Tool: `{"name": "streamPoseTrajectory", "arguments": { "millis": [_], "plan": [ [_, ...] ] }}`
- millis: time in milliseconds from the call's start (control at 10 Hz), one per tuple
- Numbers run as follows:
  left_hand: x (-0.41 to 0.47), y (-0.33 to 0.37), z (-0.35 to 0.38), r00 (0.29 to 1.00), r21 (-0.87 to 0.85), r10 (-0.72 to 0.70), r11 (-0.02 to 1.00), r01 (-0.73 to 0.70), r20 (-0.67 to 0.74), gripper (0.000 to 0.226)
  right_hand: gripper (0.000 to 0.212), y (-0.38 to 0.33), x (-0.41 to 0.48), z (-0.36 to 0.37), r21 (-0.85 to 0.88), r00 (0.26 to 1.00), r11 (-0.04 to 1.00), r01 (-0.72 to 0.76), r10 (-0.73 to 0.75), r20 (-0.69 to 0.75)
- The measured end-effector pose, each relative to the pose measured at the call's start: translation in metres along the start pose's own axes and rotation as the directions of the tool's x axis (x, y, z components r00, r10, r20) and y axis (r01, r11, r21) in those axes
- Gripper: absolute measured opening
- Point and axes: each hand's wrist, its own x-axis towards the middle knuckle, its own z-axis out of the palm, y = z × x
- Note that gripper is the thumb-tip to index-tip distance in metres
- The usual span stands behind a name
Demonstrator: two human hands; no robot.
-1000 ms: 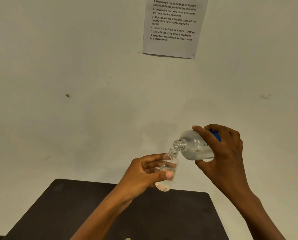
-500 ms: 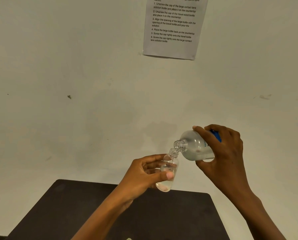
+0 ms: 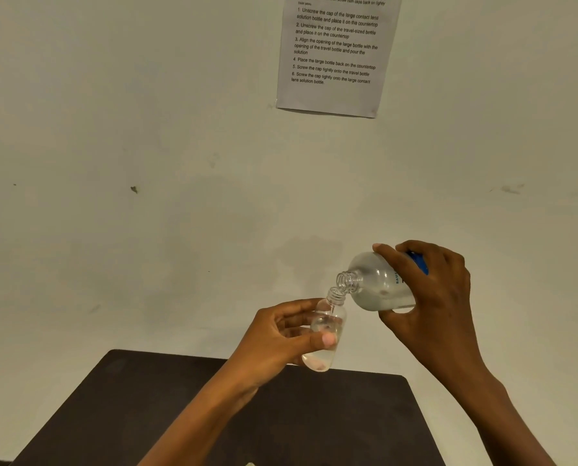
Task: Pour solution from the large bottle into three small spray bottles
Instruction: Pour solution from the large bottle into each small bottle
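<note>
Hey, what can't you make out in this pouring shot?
Head view:
Label of the large bottle: right hand covers most.
Fill level in the small bottle: clear liquid, partly behind left hand.
Top lines of the wall sheet: cut by upper edge.
The other spray bottles and caps: outside the frame.

Large bottle (image 3: 376,282): translucent, cloudy plastic by the look of it, glossy, with a ridged threaded neck. Small spray bottle (image 3: 327,322): clear, smooth and shiny, likely plastic. Bench (image 3: 314,418): dark, smooth, matt top. Paper sheet (image 3: 331,95): printed, matt, lower edge lifting slightly. Wall (image 3: 146,136): pale paint, matt, scuffed in spots.
</note>
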Motion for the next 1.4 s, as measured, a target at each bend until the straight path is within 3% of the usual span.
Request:
{"name": "streamPoseTrajectory", "arguments": {
  "millis": [600, 1400],
  "plan": [
    [0.0009, -0.0023, -0.0020, 1.000, 0.000, 0.008, 1.000, -0.008, -0.019, 0.040, 0.082, -0.0005, -0.0003, 0.0019, -0.002, 1.000, 1.000, 0.003, -0.003, 0.004],
    [0.0029, -0.0026, -0.0022, 1.000, -0.015, 0.023, 1.000, -0.023, -0.013, 0.045, 0.086, 0.0004, 0.0013, 0.0046, -0.005, 1.000, 1.000, 0.015, -0.015, 0.006]
  ]
}}
